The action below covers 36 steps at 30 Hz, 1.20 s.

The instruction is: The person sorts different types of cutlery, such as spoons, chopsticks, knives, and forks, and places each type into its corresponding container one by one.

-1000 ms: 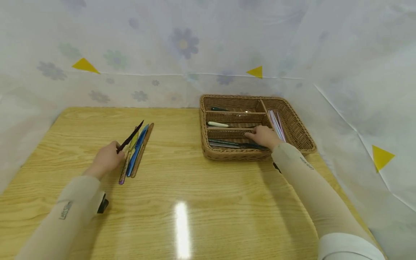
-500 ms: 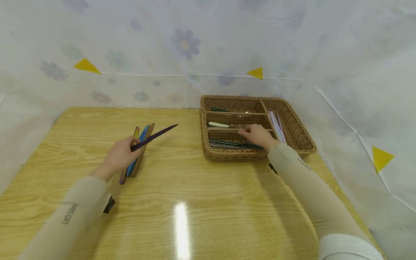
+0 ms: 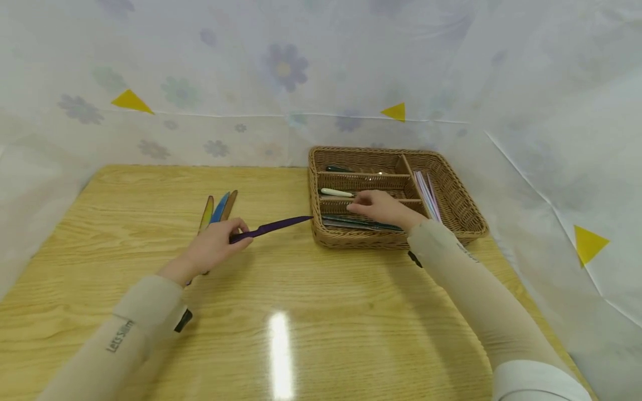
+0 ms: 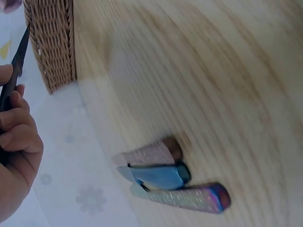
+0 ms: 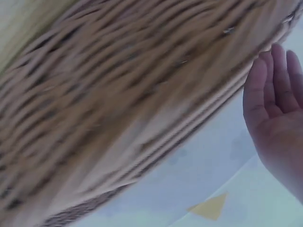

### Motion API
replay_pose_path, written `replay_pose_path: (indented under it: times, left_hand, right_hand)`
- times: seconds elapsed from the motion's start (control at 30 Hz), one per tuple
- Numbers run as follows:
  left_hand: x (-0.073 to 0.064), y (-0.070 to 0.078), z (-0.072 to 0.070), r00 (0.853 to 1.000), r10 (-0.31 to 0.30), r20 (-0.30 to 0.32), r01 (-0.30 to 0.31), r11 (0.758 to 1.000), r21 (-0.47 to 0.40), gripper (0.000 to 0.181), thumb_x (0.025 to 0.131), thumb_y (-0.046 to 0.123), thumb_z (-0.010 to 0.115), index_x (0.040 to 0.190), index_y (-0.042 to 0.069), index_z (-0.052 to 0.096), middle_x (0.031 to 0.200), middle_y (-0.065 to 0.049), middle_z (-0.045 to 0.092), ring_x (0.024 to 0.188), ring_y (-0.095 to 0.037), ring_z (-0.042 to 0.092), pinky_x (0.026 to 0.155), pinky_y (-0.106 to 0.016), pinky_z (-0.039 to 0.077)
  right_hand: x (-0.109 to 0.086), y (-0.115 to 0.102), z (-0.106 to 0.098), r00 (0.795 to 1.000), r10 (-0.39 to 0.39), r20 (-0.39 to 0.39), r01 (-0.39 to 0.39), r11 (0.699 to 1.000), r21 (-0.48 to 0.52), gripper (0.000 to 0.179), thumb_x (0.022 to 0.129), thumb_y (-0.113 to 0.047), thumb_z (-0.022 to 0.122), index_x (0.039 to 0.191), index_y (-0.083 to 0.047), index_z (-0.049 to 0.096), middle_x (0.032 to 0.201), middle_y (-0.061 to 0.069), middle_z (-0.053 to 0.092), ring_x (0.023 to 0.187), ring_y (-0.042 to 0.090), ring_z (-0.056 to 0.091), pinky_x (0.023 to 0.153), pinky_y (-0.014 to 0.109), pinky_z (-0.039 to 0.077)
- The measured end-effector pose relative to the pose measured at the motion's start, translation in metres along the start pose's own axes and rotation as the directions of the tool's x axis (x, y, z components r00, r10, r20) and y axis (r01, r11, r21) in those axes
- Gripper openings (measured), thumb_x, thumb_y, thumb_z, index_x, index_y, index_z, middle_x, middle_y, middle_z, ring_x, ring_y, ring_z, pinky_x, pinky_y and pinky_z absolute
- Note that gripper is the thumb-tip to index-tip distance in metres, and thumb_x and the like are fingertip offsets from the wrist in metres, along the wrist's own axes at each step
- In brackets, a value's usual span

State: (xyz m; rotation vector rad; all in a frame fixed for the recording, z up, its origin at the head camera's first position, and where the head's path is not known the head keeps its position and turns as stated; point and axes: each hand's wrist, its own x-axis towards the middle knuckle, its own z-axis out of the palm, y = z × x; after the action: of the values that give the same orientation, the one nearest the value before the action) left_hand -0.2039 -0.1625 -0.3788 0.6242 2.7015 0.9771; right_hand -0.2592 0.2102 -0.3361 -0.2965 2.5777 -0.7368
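Observation:
My left hand point(image 3: 215, 245) grips a dark purple knife point(image 3: 281, 224) by its handle, above the table. The blade points right, its tip at the left wall of a wicker basket point(image 3: 351, 241) in the head view. Just behind that hand lie a yellow knife point(image 3: 207, 211), a blue knife point(image 3: 219, 206) and a brown knife point(image 3: 230, 204); their handles show in the left wrist view. Over the basket's front compartment hovers my right hand point(image 3: 378, 208), with nothing seen in its fingers. Dark-handled cutlery point(image 3: 348, 223) lies below it.
Wooden dividers split the basket. A cream-handled utensil point(image 3: 336, 192) lies in the middle compartment, a dark handle point(image 3: 337, 169) in the back one. Several thin pale sticks point(image 3: 426, 195) fill part of the right side. A flowered sheet point(image 3: 215, 67) hangs behind the table point(image 3: 326, 323).
My left hand has carried the purple knife rightward from beside the other knives to the basket, swinging its blade to point right. My right hand has shifted left over the front compartment.

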Motion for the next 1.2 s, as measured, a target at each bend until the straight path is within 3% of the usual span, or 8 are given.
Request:
replay_pose_path:
  times: [0.23, 0.43, 0.6, 0.77, 0.87, 1.07, 1.2]
  left_hand:
    - [-0.001, 0.008, -0.004, 0.998, -0.001, -0.060, 0.002, 1.000, 0.030, 0.020, 0.093, 0.026, 0.057, 0.102, 0.008, 0.059, 0.074, -0.004, 0.059, 0.052, -0.012, 0.041, 0.050, -0.026, 0.034]
    - [-0.002, 0.015, -0.007, 0.998, 0.027, -0.048, -0.026, 0.999, 0.021, 0.018, 0.093, 0.025, 0.059, 0.102, 0.010, 0.059, 0.077, -0.003, 0.059, 0.051, -0.012, 0.038, 0.049, -0.026, 0.033]
    - [-0.001, 0.025, -0.001, 0.998, 0.067, -0.017, -0.067, 0.998, 0.015, 0.017, 0.092, 0.024, 0.060, 0.101, 0.010, 0.060, 0.078, -0.002, 0.060, 0.053, -0.012, 0.041, 0.051, -0.026, 0.035]
    - [0.002, 0.036, 0.003, 0.996, 0.083, -0.015, -0.083, 0.996, 0.033, 0.017, 0.091, 0.025, 0.061, 0.101, 0.012, 0.061, 0.075, 0.000, 0.059, 0.052, -0.012, 0.040, 0.051, -0.026, 0.034]
    - [0.004, 0.042, 0.004, 0.996, 0.085, -0.011, -0.085, 0.996, 0.032, 0.018, 0.091, 0.026, 0.061, 0.102, 0.012, 0.061, 0.078, 0.000, 0.061, 0.052, -0.011, 0.041, 0.051, -0.027, 0.034]
    - [0.009, 0.051, 0.009, 0.996, 0.091, 0.001, -0.091, 0.996, 0.004, 0.018, 0.092, 0.027, 0.060, 0.103, 0.013, 0.060, 0.079, 0.000, 0.062, 0.051, -0.012, 0.040, 0.051, -0.026, 0.034]
    - [0.013, 0.054, 0.013, 0.995, 0.101, 0.011, -0.101, 0.995, -0.006, 0.018, 0.092, 0.027, 0.059, 0.103, 0.013, 0.060, 0.080, 0.000, 0.062, 0.052, -0.012, 0.041, 0.051, -0.027, 0.034]
  right_hand:
    - [-0.002, -0.039, 0.015, 0.985, -0.171, 0.012, 0.172, 0.983, -0.059, 0.052, 0.092, -0.039, 0.056, 0.132, -0.008, 0.046, 0.134, 0.011, 0.050, 0.122, 0.025, 0.049, 0.099, 0.043, 0.041]
    - [-0.001, -0.067, 0.031, 0.956, -0.292, -0.024, 0.271, 0.914, -0.303, 0.056, 0.089, -0.038, 0.062, 0.135, -0.009, 0.044, 0.137, 0.010, 0.044, 0.127, 0.027, 0.042, 0.103, 0.044, 0.038]
    - [0.003, -0.077, 0.042, 0.943, -0.331, 0.026, 0.314, 0.862, -0.399, 0.055, 0.088, -0.037, 0.063, 0.133, -0.012, 0.046, 0.129, 0.007, 0.049, 0.114, 0.022, 0.051, 0.095, 0.039, 0.043]
    - [0.004, -0.081, 0.048, 0.945, -0.313, 0.095, 0.323, 0.852, -0.412, 0.047, 0.089, -0.034, 0.063, 0.129, -0.012, 0.051, 0.121, 0.006, 0.055, 0.103, 0.018, 0.056, 0.087, 0.037, 0.047]
    - [0.003, -0.083, 0.051, 0.948, -0.304, 0.090, 0.313, 0.853, -0.417, 0.039, 0.090, -0.032, 0.062, 0.122, -0.012, 0.055, 0.109, 0.003, 0.060, 0.089, 0.015, 0.058, 0.078, 0.035, 0.048]
    - [0.002, -0.083, 0.055, 0.940, -0.338, 0.051, 0.320, 0.820, -0.475, 0.014, 0.092, -0.029, 0.058, 0.096, -0.016, 0.060, 0.083, -0.003, 0.061, 0.066, 0.011, 0.050, 0.062, 0.027, 0.041]
    - [0.001, -0.079, 0.058, 0.937, -0.349, 0.015, 0.316, 0.829, -0.462, 0.019, 0.091, -0.034, 0.060, 0.082, -0.017, 0.058, 0.073, -0.004, 0.059, 0.060, 0.010, 0.048, 0.058, 0.025, 0.038]
